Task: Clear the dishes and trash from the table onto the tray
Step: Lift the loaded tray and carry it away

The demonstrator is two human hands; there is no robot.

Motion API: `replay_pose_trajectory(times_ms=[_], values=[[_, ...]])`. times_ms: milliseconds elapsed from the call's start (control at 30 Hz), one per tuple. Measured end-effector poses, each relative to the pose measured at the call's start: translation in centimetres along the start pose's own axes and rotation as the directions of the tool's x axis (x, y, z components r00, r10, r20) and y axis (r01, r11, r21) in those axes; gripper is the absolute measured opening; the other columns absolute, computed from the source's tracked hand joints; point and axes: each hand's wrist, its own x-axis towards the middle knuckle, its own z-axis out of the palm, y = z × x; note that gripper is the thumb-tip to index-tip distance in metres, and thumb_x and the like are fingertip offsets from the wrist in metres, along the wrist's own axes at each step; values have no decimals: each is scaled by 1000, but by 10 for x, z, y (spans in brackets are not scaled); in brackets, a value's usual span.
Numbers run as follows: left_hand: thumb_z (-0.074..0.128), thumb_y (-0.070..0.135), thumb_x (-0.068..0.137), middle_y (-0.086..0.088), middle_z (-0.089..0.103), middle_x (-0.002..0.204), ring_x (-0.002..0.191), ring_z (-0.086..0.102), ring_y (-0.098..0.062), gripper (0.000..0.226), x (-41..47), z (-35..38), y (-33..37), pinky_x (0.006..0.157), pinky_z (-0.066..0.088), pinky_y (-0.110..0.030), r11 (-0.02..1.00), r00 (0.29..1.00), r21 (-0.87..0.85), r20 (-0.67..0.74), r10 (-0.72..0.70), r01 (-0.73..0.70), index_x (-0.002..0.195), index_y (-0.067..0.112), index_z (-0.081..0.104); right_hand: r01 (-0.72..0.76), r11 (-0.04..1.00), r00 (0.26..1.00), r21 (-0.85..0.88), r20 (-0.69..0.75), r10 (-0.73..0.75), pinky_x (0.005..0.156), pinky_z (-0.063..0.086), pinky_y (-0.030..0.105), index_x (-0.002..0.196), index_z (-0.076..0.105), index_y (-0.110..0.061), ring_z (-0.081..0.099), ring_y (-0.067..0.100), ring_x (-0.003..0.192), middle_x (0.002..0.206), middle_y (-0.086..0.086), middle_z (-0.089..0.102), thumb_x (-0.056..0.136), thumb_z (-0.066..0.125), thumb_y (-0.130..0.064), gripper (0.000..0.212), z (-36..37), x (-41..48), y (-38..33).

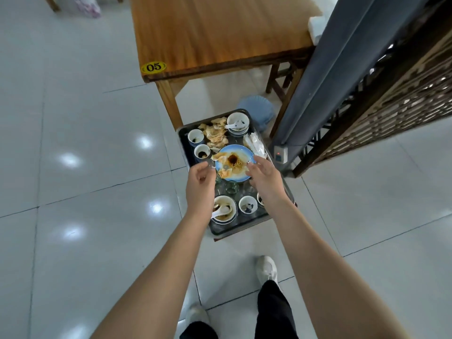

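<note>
A dark tray (183, 143) sits low beside the wooden table (220, 33), whose top is bare. The tray carries a blue plate (236, 171) with sauce and scraps, two bowls with white spoons (223, 210) (238, 121), small white cups (195, 137), clear glasses (231, 187), crumpled napkins (215, 133) and a plastic wrapper (255, 144). My left hand (200, 182) hovers over the tray's left side, its fingers curled round a small clear glass (210, 164). At the plate's right rim my right hand (265, 177) is spread and relaxed, holding nothing.
A blue round stool (259, 111) stands under the table behind the tray. A grey post (318, 81) and a brown lattice screen (391, 94) close off the right side. Glossy tiled floor (85, 167) lies to the left, and my feet (266, 267) are below the tray.
</note>
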Motion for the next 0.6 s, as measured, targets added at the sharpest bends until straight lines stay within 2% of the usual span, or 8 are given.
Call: replay_pose_trajectory(times_ms=[133,233,333,467,500,600], values=[[55,23,94,0,64,111,105,62,-15,11,8,28,-11,95,49,-35,999,994,-9,-101,-51,50,100,33,53,-44,999,995,-32,85,47,103,44,42,137,46,-20,57,17,114,126,1,60,95,57,-30,45,-23,35,8],[55,24,94,-1,65,110,101,62,-14,11,14,43,-18,91,49,-32,995,982,-45,-163,-99,92,104,28,55,-30,995,992,-99,119,42,95,40,25,141,43,-16,53,11,109,130,0,58,97,54,-29,47,-34,54,5],[56,21,94,-2,64,106,93,61,-14,12,25,61,-22,83,49,-28,987,969,-94,-199,-150,133,105,26,55,-14,989,987,-149,154,37,92,35,22,142,41,-14,50,12,115,134,2,55,98,51,-27,46,-42,76,5],[55,21,95,-2,63,106,94,61,-14,10,46,70,-35,83,49,-29,982,961,-99,-210,-178,161,101,29,53,-60,982,986,-178,141,86,95,33,22,144,39,-15,46,17,128,142,3,48,98,51,-26,49,-39,101,13],[54,22,95,-2,63,106,93,60,-14,9,53,71,-39,82,48,-28,982,959,-94,-217,-183,166,100,30,53,-66,979,987,-195,128,92,95,33,22,143,40,-14,46,16,126,142,2,47,98,51,-26,47,-37,106,13],[53,26,96,1,61,103,88,56,-13,10,74,69,-54,77,44,-24,980,955,-65,-222,-196,186,106,27,53,-66,963,988,-263,117,100,89,34,22,135,48,-11,46,9,104,126,0,53,99,48,-25,39,-31,124,23]])
